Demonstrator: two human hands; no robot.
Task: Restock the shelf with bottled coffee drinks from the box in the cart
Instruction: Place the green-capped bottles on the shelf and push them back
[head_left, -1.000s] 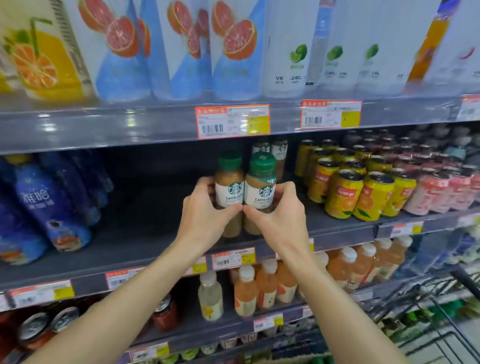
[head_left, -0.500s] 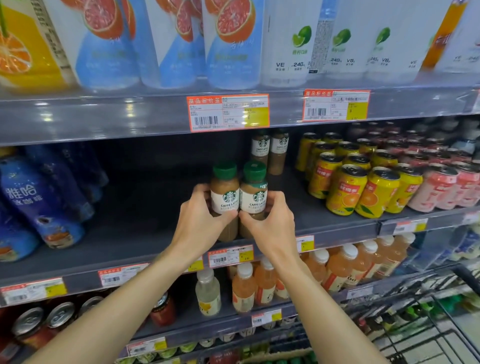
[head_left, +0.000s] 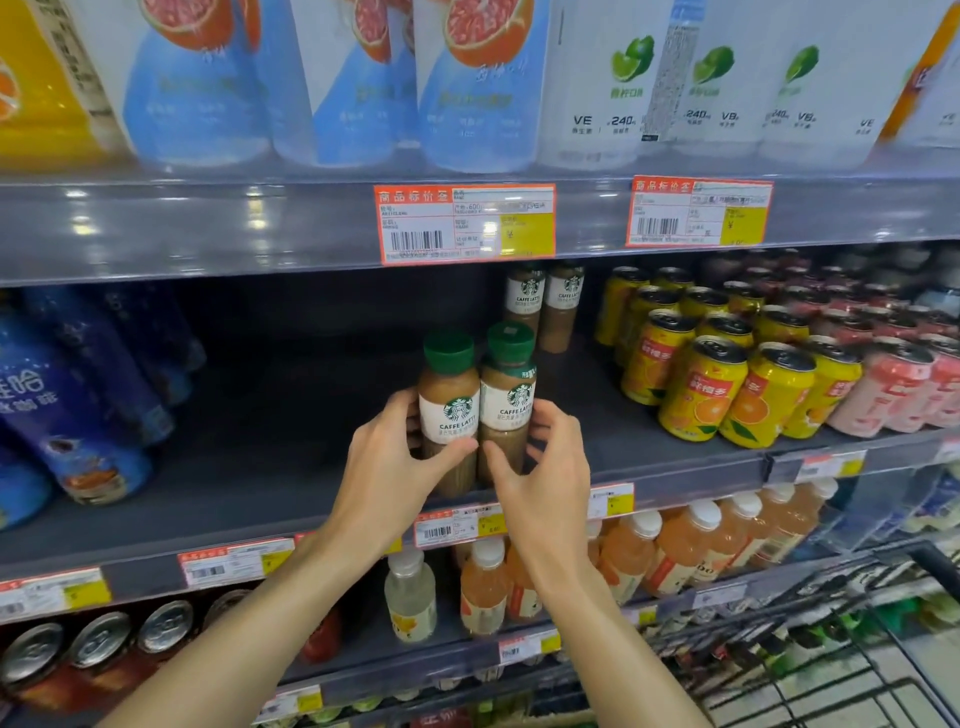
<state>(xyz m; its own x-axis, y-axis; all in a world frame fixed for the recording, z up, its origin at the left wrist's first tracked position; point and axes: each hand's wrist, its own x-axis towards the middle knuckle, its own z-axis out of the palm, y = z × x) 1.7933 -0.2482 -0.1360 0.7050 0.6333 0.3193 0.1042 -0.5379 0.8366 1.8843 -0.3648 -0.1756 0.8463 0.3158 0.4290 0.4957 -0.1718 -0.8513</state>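
Note:
Two brown coffee bottles with green caps and white Caffe Latte labels stand side by side near the front edge of the dark middle shelf (head_left: 270, 467). My left hand (head_left: 389, 467) grips the left coffee bottle (head_left: 449, 400). My right hand (head_left: 545, 467) grips the right coffee bottle (head_left: 508, 395). Two more bottles of the same kind (head_left: 545, 306) stand at the back of the shelf. The box is not in view.
Yellow orange-drink cans (head_left: 727, 374) and pink cans (head_left: 893, 384) fill the shelf to the right. Blue bottles (head_left: 67, 405) lie at the left. Large juice bottles (head_left: 467, 88) stand on the shelf above, small juice bottles (head_left: 675, 551) below. The wire cart (head_left: 857, 649) is at the lower right.
Both hands have carried the pair of bottles a little lower and deeper onto the shelf; the view has tilted slightly downward and to the left.

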